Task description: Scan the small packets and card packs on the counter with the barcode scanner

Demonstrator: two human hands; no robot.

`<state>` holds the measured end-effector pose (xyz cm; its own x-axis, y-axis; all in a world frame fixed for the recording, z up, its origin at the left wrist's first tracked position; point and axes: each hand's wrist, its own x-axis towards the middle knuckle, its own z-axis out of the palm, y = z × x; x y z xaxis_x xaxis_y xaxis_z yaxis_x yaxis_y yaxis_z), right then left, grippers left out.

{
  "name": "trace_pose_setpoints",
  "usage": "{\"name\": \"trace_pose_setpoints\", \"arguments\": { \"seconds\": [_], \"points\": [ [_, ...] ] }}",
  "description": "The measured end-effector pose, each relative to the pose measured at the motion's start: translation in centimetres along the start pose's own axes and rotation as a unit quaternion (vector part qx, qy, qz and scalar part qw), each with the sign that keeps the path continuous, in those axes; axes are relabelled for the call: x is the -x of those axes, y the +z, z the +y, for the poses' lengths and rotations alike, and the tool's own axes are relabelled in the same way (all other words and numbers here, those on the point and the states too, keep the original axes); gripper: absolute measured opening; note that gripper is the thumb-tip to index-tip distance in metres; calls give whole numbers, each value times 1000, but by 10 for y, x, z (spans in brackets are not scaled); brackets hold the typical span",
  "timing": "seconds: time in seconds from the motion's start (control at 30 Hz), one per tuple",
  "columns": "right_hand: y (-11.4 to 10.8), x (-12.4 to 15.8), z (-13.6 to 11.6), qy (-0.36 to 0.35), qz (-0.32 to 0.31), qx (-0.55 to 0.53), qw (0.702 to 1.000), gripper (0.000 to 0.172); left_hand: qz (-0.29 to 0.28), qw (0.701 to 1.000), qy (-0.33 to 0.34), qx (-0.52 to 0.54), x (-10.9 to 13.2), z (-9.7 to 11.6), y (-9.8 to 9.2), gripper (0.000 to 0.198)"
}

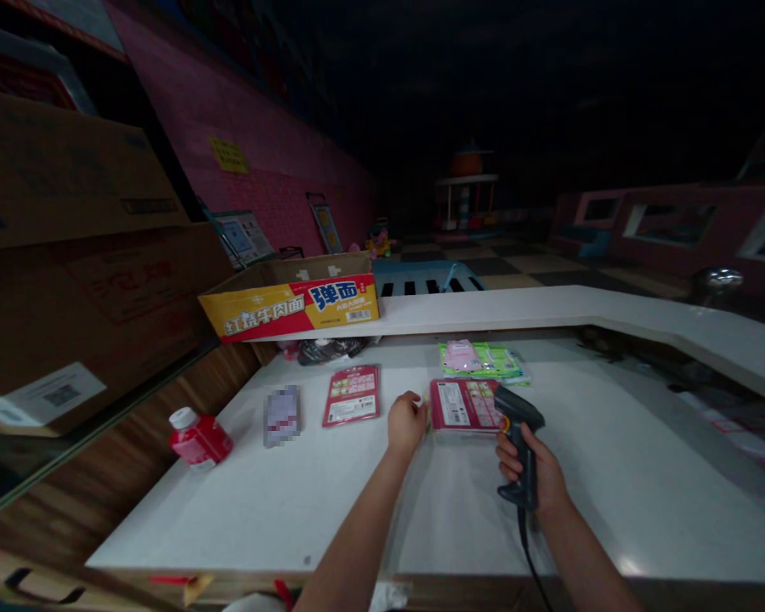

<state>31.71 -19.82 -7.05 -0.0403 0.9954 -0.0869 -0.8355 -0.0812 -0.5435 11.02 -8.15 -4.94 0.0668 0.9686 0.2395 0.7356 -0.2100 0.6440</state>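
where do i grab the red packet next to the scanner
Pinch the red packet by its left edge, coming from the left, where your left hand is. It lies flat on the white counter, and the barcode scanner in your right hand overhangs its right end.

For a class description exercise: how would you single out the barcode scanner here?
At the white counter, find the person's right hand. It grips a black corded barcode scanner, the only pistol-shaped thing there, its head beside a red packet.
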Motion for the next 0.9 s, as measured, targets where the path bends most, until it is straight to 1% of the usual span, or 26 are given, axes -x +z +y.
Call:
{"name": "trace_pose_setpoints", "arguments": {
  "seconds": [0.07,0.1,0.13,0.17,0.2,0.27,0.37,0.43,0.5,0.57,0.63,0.7,0.73,0.8,0.9],
  "points": [
    [-2,-2,0,-1,-3,2,1000,34,-13,999,-48,-11,-9,19,12,36],
    [-2,-3,1,-3,-5,4,1000,34,-23,997,-71,-22,-13,25,16,45],
    [-4,-4,1,-4,-6,6,1000,34,-34,995,-92,-31,-17,29,19,50],
    [-5,-4,2,-5,-9,6,1000,33,-48,992,-110,-36,-21,31,21,52],
    [-5,-5,2,-5,-12,6,1000,32,-61,990,-123,-37,-24,30,23,50],
    [-7,-7,2,-1,-22,4,1000,33,-67,988,-134,-27,-30,25,25,40],
    [-8,-10,2,6,-42,-2,999,34,-58,991,-119,1,-36,15,25,28],
    [-10,-11,1,11,-59,-8,998,35,-60,991,-114,27,-39,12,24,26],
    [-11,-11,1,10,-77,-18,997,34,-67,987,-128,73,-40,10,22,28],
    [-12,-11,2,2,-96,-32,995,31,-92,971,-154,161,-40,9,18,32],
    [-11,-8,2,-10,-116,-44,992,28,-143,937,-158,276,-39,8,13,38],
    [-9,-4,2,-17,-134,-48,990,29,-188,902,-124,369,-36,4,6,45],
    [-7,-2,2,-19,-140,-47,989,30,-198,890,-99,400,-34,2,3,47],
    [-2,3,2,-15,-145,-35,989,33,-185,875,-54,444,-31,-3,-3,49],
    [3,8,1,-3,-138,-5,990,37,-127,849,-30,512,-23,-12,-6,47]
  ]
}}
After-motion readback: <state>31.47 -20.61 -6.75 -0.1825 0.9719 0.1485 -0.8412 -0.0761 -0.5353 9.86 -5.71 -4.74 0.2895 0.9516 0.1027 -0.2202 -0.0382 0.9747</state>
